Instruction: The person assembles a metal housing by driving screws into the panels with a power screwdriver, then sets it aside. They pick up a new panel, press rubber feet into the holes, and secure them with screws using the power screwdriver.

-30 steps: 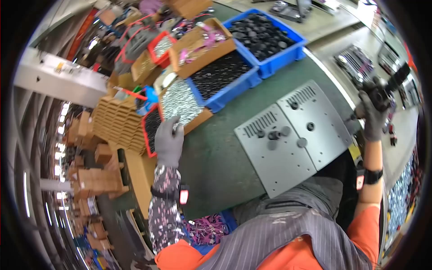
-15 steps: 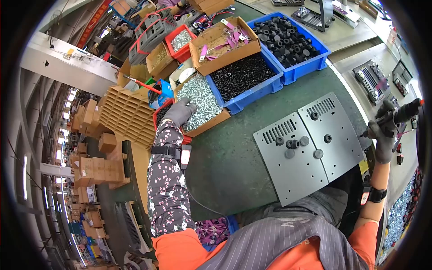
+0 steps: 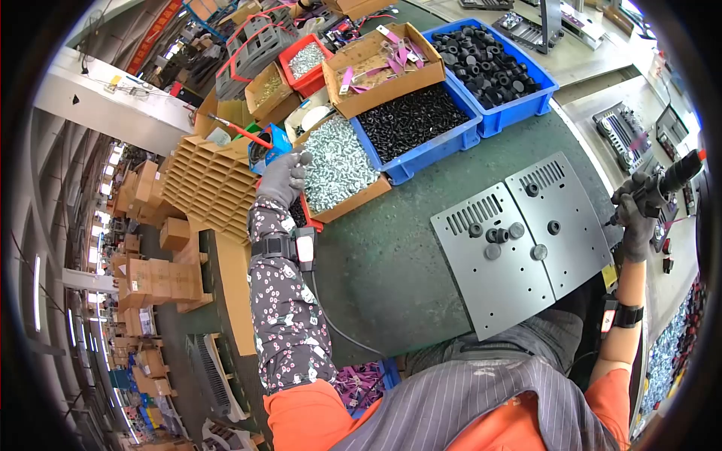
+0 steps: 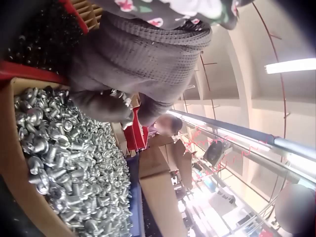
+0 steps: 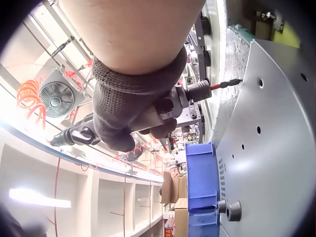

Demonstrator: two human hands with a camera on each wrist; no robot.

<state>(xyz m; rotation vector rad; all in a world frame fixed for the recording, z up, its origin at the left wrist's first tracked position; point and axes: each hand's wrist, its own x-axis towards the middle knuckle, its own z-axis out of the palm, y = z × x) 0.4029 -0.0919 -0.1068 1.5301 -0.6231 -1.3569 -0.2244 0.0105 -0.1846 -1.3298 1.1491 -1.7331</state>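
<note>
The gloved left hand (image 3: 283,179) is at the left edge of a cardboard box of silver screws (image 3: 335,161); in the left wrist view its curled fingers (image 4: 106,106) pinch a few silver screws (image 4: 129,114) above the box. The gloved right hand (image 3: 638,225) grips a dark power screwdriver (image 3: 671,180) to the right of two grey metal plates (image 3: 500,286). In the right wrist view the driver's bit (image 5: 227,84) points toward the plate edge. Black round rubber feet (image 3: 538,252) lie on the plates.
Blue bins of black screws (image 3: 410,124) and black rubber parts (image 3: 489,68) stand at the back. A cardboard box with purple pieces (image 3: 383,68) rests beside them. A cardboard divider (image 3: 210,180) is at the left. A cable (image 3: 331,323) crosses the green table (image 3: 376,278).
The left hand reached into the silver screws, then drew back toward the box's left edge with some screws. The right hand still holds the driver, little moved in the last half second.
</note>
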